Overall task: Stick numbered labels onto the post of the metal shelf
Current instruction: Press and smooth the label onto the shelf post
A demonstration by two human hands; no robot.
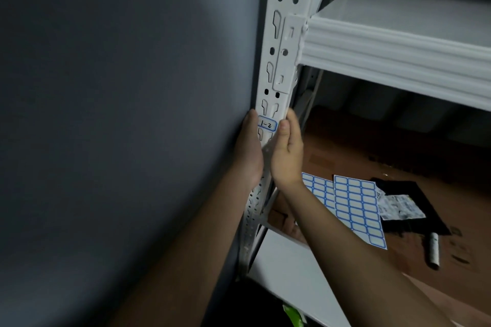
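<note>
A white slotted metal post [281,42] of the shelf runs down the middle of the head view. A blue-bordered label [267,124] with handwritten "1-2" lies across the post. My left hand [249,146] holds the post's left side, thumb by the label's left end. My right hand [287,151] holds the right side, with its thumb at the label's right end. Two sheets of blank blue-bordered labels [356,207] lie on the brown floor to the right.
A dark grey wall [119,114] fills the left. A white shelf board [398,40] juts out at upper right, another [287,273] lower down. On the floor lie a black cloth [414,199], a printed paper packet [401,207] and a marker [433,249].
</note>
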